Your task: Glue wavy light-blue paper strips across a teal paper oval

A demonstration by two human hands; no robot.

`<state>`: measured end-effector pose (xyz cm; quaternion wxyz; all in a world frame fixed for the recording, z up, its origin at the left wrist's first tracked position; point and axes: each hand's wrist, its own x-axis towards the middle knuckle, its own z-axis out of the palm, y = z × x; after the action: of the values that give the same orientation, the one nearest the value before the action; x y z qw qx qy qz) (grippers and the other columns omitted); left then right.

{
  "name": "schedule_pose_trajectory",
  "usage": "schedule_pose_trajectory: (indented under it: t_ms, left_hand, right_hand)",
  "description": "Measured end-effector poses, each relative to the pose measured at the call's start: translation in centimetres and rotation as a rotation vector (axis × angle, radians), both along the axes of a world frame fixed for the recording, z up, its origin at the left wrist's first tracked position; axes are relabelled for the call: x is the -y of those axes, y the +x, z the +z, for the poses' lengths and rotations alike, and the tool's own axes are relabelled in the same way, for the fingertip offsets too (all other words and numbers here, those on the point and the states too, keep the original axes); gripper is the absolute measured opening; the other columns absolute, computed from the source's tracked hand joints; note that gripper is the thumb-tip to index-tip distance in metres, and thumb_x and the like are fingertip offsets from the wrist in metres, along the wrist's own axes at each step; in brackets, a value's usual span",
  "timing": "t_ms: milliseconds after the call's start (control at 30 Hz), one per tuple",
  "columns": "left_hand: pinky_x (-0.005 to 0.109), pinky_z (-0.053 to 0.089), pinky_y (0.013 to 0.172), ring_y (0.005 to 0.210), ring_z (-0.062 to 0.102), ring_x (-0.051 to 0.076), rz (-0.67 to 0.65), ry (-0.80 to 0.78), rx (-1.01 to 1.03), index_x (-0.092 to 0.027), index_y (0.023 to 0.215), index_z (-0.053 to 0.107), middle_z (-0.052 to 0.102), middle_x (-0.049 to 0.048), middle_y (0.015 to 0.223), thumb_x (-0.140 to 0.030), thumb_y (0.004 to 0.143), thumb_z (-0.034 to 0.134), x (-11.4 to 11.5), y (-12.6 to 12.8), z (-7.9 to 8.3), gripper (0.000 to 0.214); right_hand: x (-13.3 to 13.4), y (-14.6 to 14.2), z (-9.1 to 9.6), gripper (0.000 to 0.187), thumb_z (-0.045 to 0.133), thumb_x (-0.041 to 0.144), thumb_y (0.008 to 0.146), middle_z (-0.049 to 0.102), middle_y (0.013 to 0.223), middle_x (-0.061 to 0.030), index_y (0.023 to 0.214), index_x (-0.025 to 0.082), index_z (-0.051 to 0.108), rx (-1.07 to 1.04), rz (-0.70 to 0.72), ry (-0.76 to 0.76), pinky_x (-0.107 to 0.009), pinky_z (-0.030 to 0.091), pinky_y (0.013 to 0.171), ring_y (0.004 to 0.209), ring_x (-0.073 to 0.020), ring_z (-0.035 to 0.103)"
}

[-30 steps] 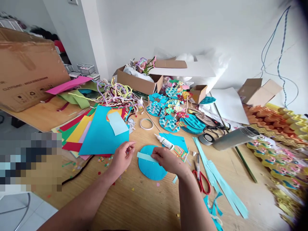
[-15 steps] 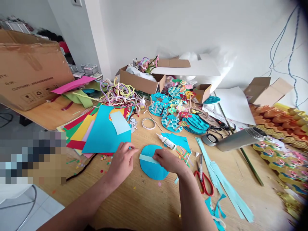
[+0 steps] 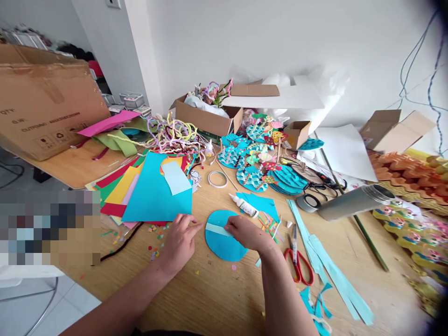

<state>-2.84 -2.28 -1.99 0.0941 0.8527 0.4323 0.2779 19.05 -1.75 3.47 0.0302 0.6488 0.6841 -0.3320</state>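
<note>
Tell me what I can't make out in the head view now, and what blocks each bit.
- Pale strip: head view, right end hidden by the right hand.
- Blue disc: head view, part of its right edge covered by that hand.
- Glue bottle: head view, label text too small to read.
- Blue scraps: head view, cut off by the bottom edge.
- Large cardboard box: head view, cut off by the left edge.
</note>
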Motion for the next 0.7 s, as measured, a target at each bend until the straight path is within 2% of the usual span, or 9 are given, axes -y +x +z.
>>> schedule_pose_trajectory:
  t_ms: [233, 700]
  left_hand:
    - [0.037, 0.048, 0.083, 0.096, 0.046, 0.021, -0.031, -0.01, -0.014, -0.021, 0.107, 0.067, 0.056, 0.0063, 0.1, 0.007, 0.075, 0.044, 0.16, 0.04, -0.43, 0.048]
    - [0.039, 0.047, 0.09, 0.102, 0.045, 0.022, -0.057, -0.042, -0.084, -0.021, 0.112, 0.064, 0.056, 0.0071, 0.106, 0.008, 0.074, 0.045, 0.21, 0.32, -0.83, 0.052]
  right_hand:
    - [0.0, -0.18, -0.21, 0.027, 0.044, 0.026, 0.092, 0.061, 0.071, -0.0017, 0.073, 0.016, 0.059, 0.01, 0.021, 0.007, -0.023, 0.024, 0.052, 0.062, -0.0106, 0.048]
    - [-0.1, -0.15, -0.61, 0.025, 0.044, 0.027, 0.092, 0.067, 0.086, -0.006, 0.081, 0.016, 0.064, 0.066, 0.045, 0.018, -0.025, 0.029, 0.058, 0.074, -0.0147, 0.058]
